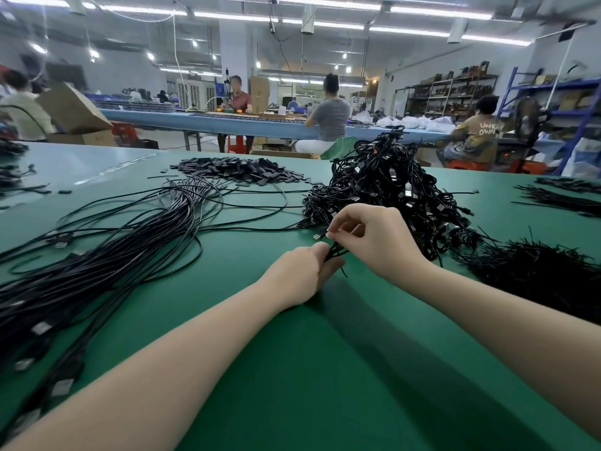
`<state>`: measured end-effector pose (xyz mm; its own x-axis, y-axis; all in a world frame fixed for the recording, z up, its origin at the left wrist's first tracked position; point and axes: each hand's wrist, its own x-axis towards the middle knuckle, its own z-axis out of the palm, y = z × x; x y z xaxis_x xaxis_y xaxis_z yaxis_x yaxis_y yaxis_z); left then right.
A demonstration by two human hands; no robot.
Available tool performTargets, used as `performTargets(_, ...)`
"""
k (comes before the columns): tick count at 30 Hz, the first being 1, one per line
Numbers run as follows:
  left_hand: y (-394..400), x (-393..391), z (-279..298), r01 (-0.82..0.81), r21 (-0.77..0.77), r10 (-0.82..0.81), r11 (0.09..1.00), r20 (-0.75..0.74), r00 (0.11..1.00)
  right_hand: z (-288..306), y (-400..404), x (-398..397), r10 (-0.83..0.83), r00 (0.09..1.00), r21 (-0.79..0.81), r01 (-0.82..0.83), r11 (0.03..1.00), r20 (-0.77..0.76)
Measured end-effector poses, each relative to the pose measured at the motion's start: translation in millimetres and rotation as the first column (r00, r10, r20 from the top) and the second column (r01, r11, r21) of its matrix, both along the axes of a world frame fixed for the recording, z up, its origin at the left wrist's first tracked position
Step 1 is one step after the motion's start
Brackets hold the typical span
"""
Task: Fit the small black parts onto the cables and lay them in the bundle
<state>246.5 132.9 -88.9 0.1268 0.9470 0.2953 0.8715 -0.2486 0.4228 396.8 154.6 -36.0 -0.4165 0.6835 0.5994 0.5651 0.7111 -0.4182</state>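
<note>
Both forearms reach over the green table [325, 369], where the left hand [300, 271] is curled closed around a thin black cable [335, 253] and the right hand [374, 237] pinches the same cable just above it with thumb and forefinger. The straightened bundle [97, 265] lies to the left and a tangled cable heap [390, 190] sits just beyond the right hand. Farther back, the small black parts [240, 170] lie piled on the table.

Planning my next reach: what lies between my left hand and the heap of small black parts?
Head view: bare green mat and loose cables lie between left hand and heap.
</note>
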Motion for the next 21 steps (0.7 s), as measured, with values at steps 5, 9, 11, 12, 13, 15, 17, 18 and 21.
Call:
performTargets(5,-6.8,5.2,1.3,-0.035,0.058,0.040,0.998,-0.091,0.995,5.5,-2.7,-5.4,0.053,0.998,-0.001,-0.053,0.999,0.014)
performTargets(9,-10.9,7.8,1.6,0.007,0.185,0.053,0.983,-0.317,0.947,31.0,17.1,4.8,0.146,0.979,-0.313,-0.095,0.945,0.142)
performTargets(11,-13.0,8.6,2.6,0.085,0.225,0.022,0.971,-0.433,0.901,40.7,30.0,18.0,0.227,0.963,-0.620,-0.091,0.779,0.143)
performTargets(12,-13.9,9.5,2.3,0.131,0.231,-0.009,0.964,-0.465,0.885,40.2,34.0,24.3,0.247,0.966,-0.768,-0.101,0.633,0.076)
performTargets(13,-14.9,10.9,1.9,0.171,0.226,-0.046,0.959,-0.470,0.882,35.4,37.1,29.9,0.238,0.971,-0.861,-0.135,0.490,-0.016)
performTargets(15,-16.2,11.6,1.1,0.205,0.202,-0.124,0.958,-0.353,0.927,18.8,40.0,33.9,0.166,0.969,-0.907,-0.230,0.354,-0.181)
performTargets(17,-13.4,8.3,0.9,0.162,0.184,-0.159,0.970,-0.027,0.987,0.7,37.9,25.3,0.012,0.932,-0.877,-0.344,0.334,-0.362)
performTargets(18,-10.1,5.6,1.6,0.113,0.172,-0.139,0.979,0.149,0.979,-6.9,35.7,16.8,-0.089,0.887,-0.847,-0.398,0.353,-0.453)
performTargets(21,-0.1,-0.4,0.9,-0.021,0.094,-0.029,0.995,0.497,0.868,-21.2,22.1,-16.1,-0.298,0.697,-0.718,-0.442,0.538,-0.652)
